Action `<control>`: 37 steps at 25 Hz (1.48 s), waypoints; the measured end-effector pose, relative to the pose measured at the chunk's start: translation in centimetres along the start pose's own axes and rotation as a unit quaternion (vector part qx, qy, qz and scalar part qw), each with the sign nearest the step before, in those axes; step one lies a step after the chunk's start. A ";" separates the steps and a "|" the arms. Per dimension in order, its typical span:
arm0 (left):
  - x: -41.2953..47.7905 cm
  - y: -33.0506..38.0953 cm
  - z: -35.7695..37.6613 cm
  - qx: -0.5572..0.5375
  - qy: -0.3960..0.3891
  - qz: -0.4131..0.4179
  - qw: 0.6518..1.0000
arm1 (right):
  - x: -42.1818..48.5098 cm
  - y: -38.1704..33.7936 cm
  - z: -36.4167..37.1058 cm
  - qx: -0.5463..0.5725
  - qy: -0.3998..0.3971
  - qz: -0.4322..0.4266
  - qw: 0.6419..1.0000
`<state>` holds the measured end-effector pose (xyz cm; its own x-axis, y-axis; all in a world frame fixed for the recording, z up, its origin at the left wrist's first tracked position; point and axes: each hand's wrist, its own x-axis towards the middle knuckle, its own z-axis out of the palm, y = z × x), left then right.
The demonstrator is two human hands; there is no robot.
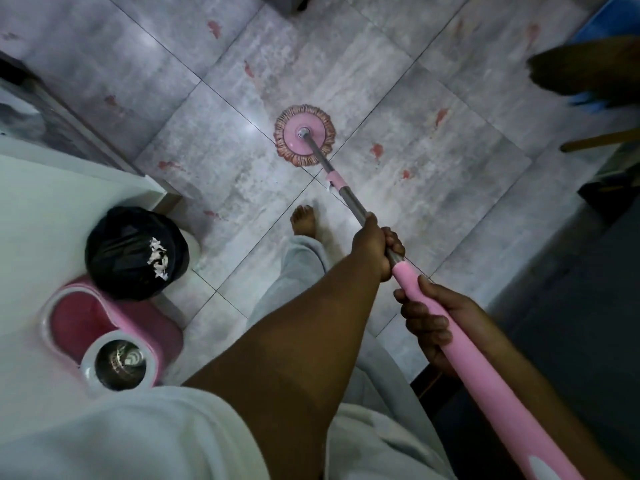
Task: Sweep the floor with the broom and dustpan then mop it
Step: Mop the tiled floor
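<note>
1. Grip: both hands are clamped on the mop (pixel 349 195). The left hand (pixel 375 247) wraps the pole where bare metal meets the pink sleeve, and the right hand (pixel 429 327) sits just behind it on the sleeve, fingers curled underneath. They are close together, so sliding the right hand further back along the sleeve would probably give more leverage.
2. Where the work is: the mop head (pixel 304 135) lies flat on the tiled floor (pixel 450 202), well ahead of the left hand, at a crossing of grout lines. Keep it flat so the whole fringe bears on the tile.
3. Targets: reddish marks (pixel 376 150) dot the tiles ahead of both hands, and the nearest is just right of the head. Short back-and-forth strokes over each mark, pressing down through the left hand, should lift more than one long pass.
4. Footing: a bare foot (pixel 304 220) stands between the left hand and the head, a little left of the pole. Stop pull strokes short of it, as wet tile is likely to be slippery.
5. Rinsing: the pink spin bucket (pixel 156 327) sits well to the left of the left arm, with a black-lined bin (pixel 121 244) just beyond it. How dirty the fringe is cannot be told — rinse and spin once it stops picking up colour.
6. Progress: white scraps lie in the bin, so sweeping looks finished — this is the mopping stage.
</note>
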<state>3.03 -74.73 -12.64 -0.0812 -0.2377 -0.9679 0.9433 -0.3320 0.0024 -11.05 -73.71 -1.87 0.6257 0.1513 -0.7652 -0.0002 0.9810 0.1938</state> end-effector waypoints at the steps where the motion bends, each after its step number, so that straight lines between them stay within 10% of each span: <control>1: -0.3 -1.0 -0.2 -0.001 -0.001 -0.003 1.000 | -0.7 0.5 -0.3 -0.002 -0.003 0.005 1.000; 13: 0.6 6.1 0.0 -0.042 -0.009 0.040 0.998 | 4.0 -3.3 4.5 -0.062 0.047 0.013 0.997; 30: 6.7 42.3 2.2 -0.125 0.011 0.124 0.984 | 27.0 -21.5 27.6 -0.155 -0.023 0.050 0.986; 37: 7.4 41.9 1.5 -0.137 0.008 0.126 0.982 | 27.0 -21.1 27.0 -0.156 -0.019 0.049 0.986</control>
<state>41.49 -91.77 -19.30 0.1695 -0.2661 -0.9489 0.9842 -0.0051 0.1772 26.94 -93.58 -10.07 0.6398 0.2491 -0.7271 -0.2987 0.9522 0.0633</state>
